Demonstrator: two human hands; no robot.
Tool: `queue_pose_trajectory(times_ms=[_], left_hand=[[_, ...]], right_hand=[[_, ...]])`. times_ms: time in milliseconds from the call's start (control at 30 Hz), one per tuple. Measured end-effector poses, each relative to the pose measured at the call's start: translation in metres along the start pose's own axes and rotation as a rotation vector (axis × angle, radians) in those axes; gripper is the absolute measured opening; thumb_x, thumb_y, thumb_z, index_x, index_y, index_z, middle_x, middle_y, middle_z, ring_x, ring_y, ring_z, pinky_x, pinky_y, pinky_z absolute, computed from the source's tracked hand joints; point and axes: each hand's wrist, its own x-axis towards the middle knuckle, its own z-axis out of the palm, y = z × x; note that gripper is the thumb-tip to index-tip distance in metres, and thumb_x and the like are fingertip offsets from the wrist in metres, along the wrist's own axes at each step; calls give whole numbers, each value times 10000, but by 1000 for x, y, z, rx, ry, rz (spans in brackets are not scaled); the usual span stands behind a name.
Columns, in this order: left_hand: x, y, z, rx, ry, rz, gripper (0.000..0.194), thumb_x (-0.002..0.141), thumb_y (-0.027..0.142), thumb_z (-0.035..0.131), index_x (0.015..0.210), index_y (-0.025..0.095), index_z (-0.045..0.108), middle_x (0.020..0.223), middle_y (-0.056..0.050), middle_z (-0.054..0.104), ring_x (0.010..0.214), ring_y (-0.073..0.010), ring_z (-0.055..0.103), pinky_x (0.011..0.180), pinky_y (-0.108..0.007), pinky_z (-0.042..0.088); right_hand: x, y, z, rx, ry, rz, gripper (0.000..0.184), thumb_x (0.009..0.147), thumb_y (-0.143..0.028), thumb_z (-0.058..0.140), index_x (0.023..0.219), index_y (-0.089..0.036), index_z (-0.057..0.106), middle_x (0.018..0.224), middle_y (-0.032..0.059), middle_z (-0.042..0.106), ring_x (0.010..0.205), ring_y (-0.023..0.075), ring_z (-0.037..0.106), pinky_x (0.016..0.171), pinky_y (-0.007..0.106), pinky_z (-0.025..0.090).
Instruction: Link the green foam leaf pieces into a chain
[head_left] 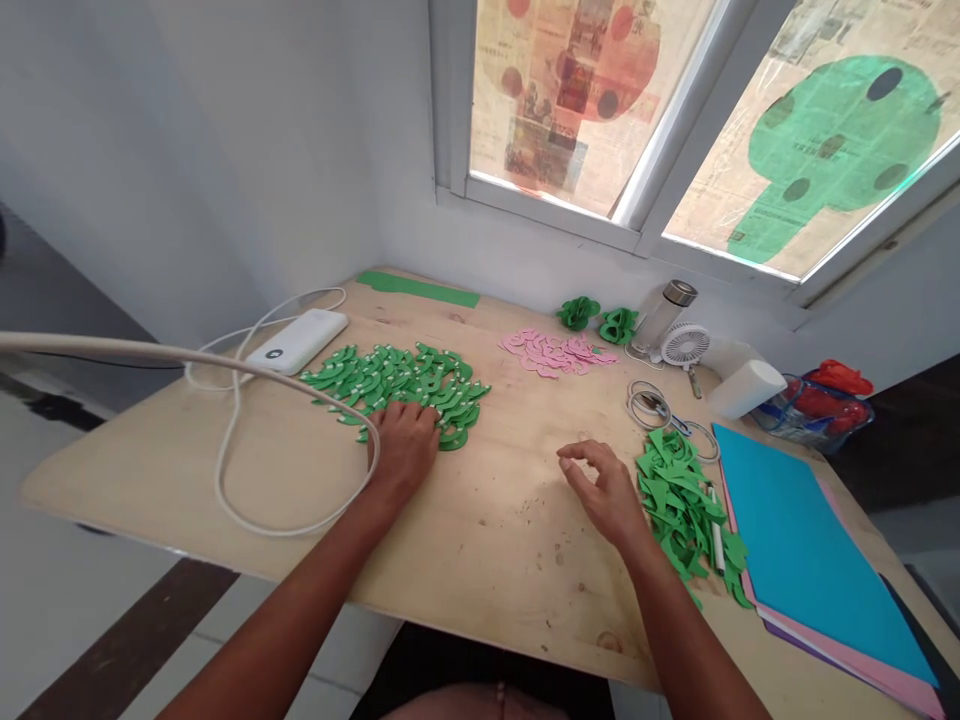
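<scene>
My left hand (409,445) rests palm down on the near edge of a pile of green cut-out pieces (390,375), many marked with small white patches. Its fingers are slightly spread and bent over the pieces; what lies under them is hidden. To the right, my right hand (604,490) hovers over the bare wood, thumb and index finger curved toward each other with nothing visible between them. Beside its wrist lies a second heap of green scraps (675,490) with a white pen (716,530) on it.
A white power bank (300,340) and a looping white cable (225,470) lie left. Pink cut-outs (551,352) and green flower-like shapes (577,313) sit at the back. Rightward are a bottle (667,310), a small fan (685,345), scissors (679,424), a white roll (748,388) and blue sheets (817,550).
</scene>
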Motion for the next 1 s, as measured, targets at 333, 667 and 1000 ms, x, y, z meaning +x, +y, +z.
queue_pose_trajectory(times_ms=[333, 667, 1000], left_hand=[[-14, 24, -13, -98, 270, 84, 149, 826, 198, 481, 730, 182, 595, 740, -57, 656, 796, -248, 567, 744, -375, 333], [-33, 78, -27, -399, 164, 179, 144, 824, 162, 460, 735, 176, 574, 711, -36, 661, 701, -189, 595, 762, -344, 369], [-6, 92, -17, -1007, -183, -82, 277, 746, 255, 525, 994, 171, 616, 895, -62, 678, 736, -180, 624, 674, -296, 474]], right_hand=[[-4, -21, 43, 557, -46, 289, 241, 778, -378, 556, 853, -175, 663, 810, 61, 689, 766, 179, 616, 684, 294, 454], [8, -19, 70, 868, 59, 522, 233, 714, -387, 606, 736, -156, 627, 672, 21, 631, 577, 109, 556, 511, 209, 393], [16, 2, 54, 716, -100, 297, 172, 738, -320, 572, 674, -169, 625, 603, -13, 574, 560, 114, 528, 555, 232, 415]])
